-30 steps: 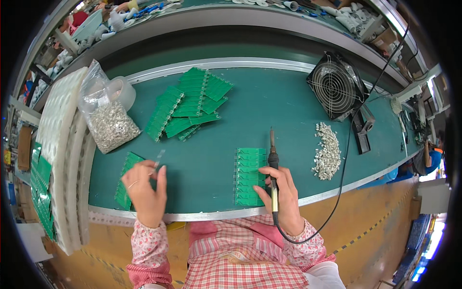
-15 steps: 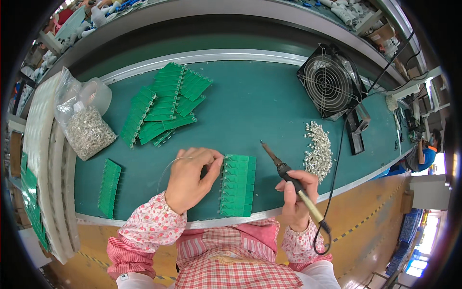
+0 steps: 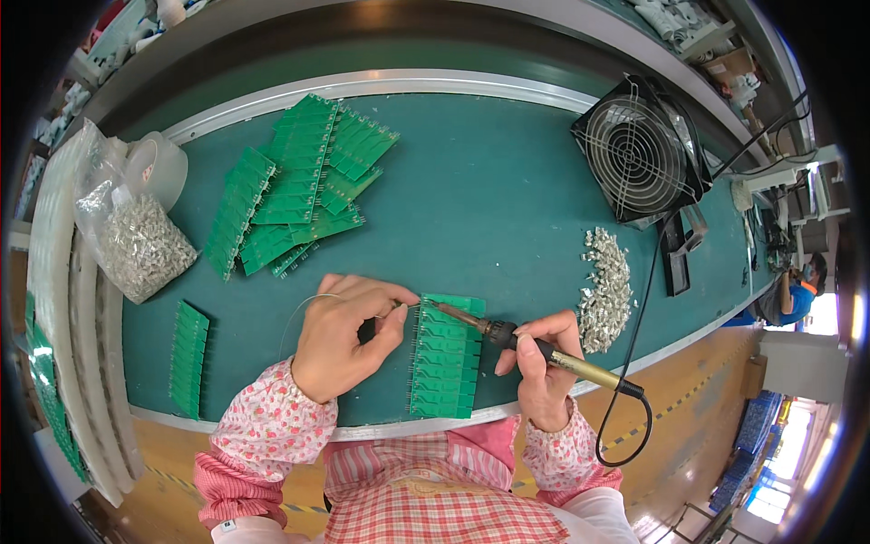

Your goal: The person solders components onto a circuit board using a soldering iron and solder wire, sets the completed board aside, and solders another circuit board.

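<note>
A green circuit board panel [image 3: 449, 363] lies near the table's front edge, its left side lined with small pins. My right hand [image 3: 546, 363] grips a soldering iron [image 3: 580, 366] by its handle. The iron's tip reaches the panel's upper left corner. At that same corner, my left hand [image 3: 353, 331] pinches a thin solder wire [image 3: 292, 317], which loops out behind the hand. Whether tip and wire touch is too small to tell.
Several green panels [image 3: 294, 195] lie piled farther back; a single one [image 3: 188, 358] sits at left. A bag of small metallic parts [image 3: 145, 245] is beside white foam sheets [image 3: 56, 236]. Loose parts [image 3: 605, 290] and a caged fan [image 3: 639, 154] are at right, near the iron's cord [image 3: 648, 290].
My right hand has brought the soldering iron leftward, its tip now at the panel's upper left corner. My left hand stays there with the solder wire. The whole view has shifted slightly.
</note>
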A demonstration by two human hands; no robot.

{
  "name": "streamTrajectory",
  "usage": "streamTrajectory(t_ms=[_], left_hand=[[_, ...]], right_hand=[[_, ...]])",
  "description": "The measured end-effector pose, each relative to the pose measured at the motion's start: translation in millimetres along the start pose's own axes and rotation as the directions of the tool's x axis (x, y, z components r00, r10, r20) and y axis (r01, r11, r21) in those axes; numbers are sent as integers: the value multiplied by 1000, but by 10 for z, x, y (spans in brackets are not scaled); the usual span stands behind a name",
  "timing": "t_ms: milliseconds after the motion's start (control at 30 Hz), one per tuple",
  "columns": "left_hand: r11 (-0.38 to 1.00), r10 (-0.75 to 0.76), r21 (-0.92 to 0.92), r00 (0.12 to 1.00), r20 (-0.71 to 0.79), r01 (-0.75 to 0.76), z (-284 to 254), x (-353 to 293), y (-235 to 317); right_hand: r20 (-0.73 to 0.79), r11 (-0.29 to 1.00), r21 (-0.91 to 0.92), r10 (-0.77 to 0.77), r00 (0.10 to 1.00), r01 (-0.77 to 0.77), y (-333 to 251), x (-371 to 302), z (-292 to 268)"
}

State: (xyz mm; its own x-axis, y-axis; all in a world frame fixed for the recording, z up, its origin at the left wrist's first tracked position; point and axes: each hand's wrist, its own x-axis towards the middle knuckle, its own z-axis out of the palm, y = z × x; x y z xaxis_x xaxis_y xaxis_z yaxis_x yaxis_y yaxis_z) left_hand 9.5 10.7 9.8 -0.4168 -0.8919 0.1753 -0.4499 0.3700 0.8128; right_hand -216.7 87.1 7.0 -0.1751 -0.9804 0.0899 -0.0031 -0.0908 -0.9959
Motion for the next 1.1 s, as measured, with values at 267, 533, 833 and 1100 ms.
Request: streamTrajectory(t_ms=[267, 533, 833, 1100], left_hand=[[999, -2, 43, 1000, 15, 2, 3, 13, -2], [998, 15, 55, 1000, -11, -14, 38, -5, -34], [996, 64, 64, 997, -33, -62, 46, 4, -30], [995, 72, 76, 997, -23, -70, 42, 6, -32]], right_hand=[[13, 1000, -31, 5, 1000, -4, -6, 2, 21], [65, 996, -91, -4, 998, 10, -22, -5, -4], [55, 993, -109, -35, 998, 41, -10, -30, -9], [45, 992, -117, -40, 998, 45, 4, -34, -14]])
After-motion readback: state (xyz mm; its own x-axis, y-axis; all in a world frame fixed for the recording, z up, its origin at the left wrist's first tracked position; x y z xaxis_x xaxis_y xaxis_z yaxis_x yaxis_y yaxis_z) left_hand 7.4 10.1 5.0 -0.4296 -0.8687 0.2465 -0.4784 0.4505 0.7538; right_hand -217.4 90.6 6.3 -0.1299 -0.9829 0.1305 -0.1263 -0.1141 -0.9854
